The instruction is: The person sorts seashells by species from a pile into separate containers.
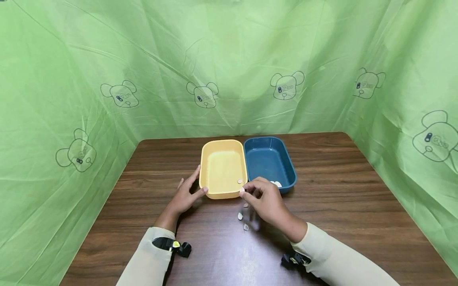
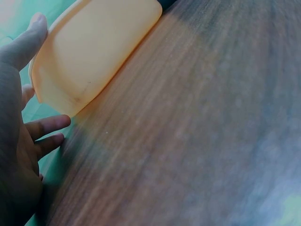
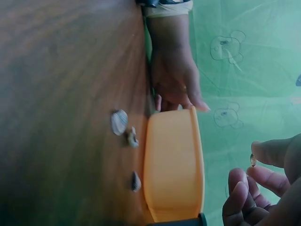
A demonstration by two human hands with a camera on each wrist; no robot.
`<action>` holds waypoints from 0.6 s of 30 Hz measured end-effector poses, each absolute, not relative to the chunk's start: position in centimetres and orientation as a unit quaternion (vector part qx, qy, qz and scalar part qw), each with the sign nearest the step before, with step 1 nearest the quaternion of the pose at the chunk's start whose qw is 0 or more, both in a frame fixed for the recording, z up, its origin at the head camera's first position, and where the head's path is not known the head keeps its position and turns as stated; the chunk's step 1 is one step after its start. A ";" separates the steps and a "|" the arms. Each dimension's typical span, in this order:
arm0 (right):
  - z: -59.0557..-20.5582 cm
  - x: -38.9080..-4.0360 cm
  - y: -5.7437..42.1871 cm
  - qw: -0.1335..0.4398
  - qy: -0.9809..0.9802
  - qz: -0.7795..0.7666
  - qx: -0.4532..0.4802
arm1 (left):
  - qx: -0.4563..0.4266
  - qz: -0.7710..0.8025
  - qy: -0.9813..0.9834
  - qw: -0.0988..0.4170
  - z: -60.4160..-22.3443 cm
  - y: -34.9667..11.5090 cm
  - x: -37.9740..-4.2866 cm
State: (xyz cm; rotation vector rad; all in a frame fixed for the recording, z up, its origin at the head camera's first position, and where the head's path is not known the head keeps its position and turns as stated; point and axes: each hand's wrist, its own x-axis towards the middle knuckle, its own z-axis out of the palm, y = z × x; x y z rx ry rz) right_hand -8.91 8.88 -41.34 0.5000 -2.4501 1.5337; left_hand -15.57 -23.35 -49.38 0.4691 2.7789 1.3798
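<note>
My right hand point(image 1: 267, 201) pinches a small pale seashell point(image 1: 242, 190) between thumb and fingertips, right at the front right corner of the yellow tray point(image 1: 205, 171). In the right wrist view the shell point(image 3: 253, 160) shows edge-on. My left hand point(image 1: 184, 197) rests against the tray's left side with fairly straight fingers, its thumb at the front left corner of the rim. One shell point(image 1: 239, 181) lies inside the yellow tray. On the table just in front are three loose shells point(image 1: 240, 216), the biggest one ribbed.
Touching the yellow tray's right side is a blue tray point(image 1: 291, 171) with a few white shells point(image 1: 277, 184) at its front, partly hidden by my right hand. Both stand toward the back of the dark wooden table point(image 1: 340, 190). Green cloth point(image 1: 236, 107) with bear drawings surrounds the table.
</note>
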 end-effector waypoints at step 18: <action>-39.5 -11.8 8.5 0.126 -0.842 0.497 0.169 | 0.147 0.444 0.884 0.001 -49.2 -23.2 -15.5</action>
